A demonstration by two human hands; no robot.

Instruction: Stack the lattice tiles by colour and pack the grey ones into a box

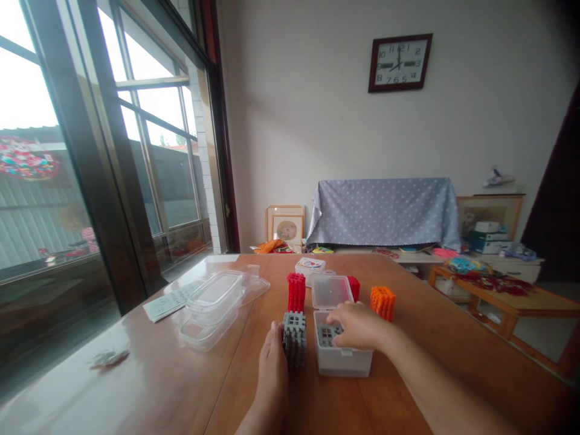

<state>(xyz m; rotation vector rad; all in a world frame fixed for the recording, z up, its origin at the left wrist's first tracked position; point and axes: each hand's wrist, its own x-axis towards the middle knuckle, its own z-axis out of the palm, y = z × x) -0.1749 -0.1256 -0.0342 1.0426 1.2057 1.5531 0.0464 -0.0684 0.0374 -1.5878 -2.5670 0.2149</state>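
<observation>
My left hand (273, 365) lies along the left side of a stack of grey interlocking plastic pieces (295, 339), fingers straight and together rather than wrapped round it. The stack stands upright on the table. Over an open clear plastic box (343, 364), my right hand (356, 325) reaches in from the right. Its thumb and fingers are bent around the edge of grey plastic pieces (325, 334) inside; part of them is hidden by the hand. The box lid (332, 291) is tipped back behind it. Just behind the grey stack stands a red stack (296, 292).
An orange stack (383, 302) stands right of the box, and another red stack (354, 287) is partly hidden by the lid. Empty clear containers (211, 308), a printed sheet (168, 304) and a small plastic bag (107, 357) lie left. A small lidded box (310, 269) sits behind.
</observation>
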